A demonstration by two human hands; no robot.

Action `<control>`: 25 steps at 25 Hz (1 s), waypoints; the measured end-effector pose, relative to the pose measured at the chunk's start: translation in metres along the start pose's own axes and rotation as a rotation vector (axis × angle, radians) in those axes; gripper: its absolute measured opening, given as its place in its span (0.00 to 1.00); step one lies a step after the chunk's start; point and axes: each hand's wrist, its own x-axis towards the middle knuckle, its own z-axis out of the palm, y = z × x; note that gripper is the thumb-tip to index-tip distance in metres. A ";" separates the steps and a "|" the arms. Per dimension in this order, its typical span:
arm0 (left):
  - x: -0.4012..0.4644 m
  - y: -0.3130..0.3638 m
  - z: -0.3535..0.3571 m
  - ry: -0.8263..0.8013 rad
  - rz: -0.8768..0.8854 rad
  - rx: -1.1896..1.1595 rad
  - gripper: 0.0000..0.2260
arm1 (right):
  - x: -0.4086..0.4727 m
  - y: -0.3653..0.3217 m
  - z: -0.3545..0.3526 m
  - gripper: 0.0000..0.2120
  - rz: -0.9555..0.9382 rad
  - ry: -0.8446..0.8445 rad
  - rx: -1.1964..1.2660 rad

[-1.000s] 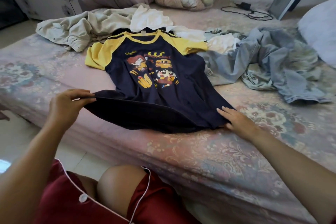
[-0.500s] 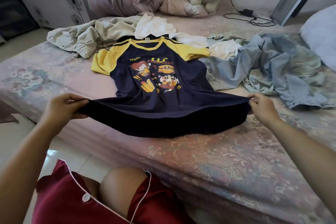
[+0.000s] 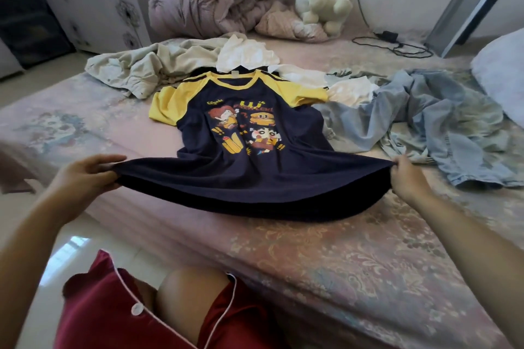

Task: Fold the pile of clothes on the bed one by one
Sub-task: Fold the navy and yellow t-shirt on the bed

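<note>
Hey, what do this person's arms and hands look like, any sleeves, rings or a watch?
Both forearms are bare, no sleeves in view. The left hand and right hand show no rings, watch or gloves. Dark red shorts with pale piping and a white button.

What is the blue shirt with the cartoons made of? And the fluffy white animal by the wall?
The shirt looks like soft knit cotton, matte: it stretches and sags between the left hand and right hand. Its cartoons look printed on. The toy animal seems plush with a fuzzy pile, probably stuffed; its outline is soft and lumpy.
</note>
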 end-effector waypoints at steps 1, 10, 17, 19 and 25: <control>-0.004 0.002 0.001 0.017 0.014 0.032 0.14 | 0.000 -0.001 0.004 0.04 0.064 -0.025 0.074; -0.024 -0.008 0.007 0.208 0.016 0.156 0.13 | 0.006 0.011 0.001 0.10 0.078 -0.016 0.277; -0.039 -0.013 -0.017 0.390 -0.011 -0.048 0.09 | -0.006 0.002 -0.046 0.15 0.151 -0.023 0.679; -0.041 -0.015 -0.028 0.416 0.004 -0.037 0.07 | -0.006 0.006 -0.055 0.16 0.188 0.035 0.714; -0.050 -0.046 -0.048 0.442 -0.027 0.200 0.11 | -0.025 0.018 -0.059 0.16 0.097 0.055 0.518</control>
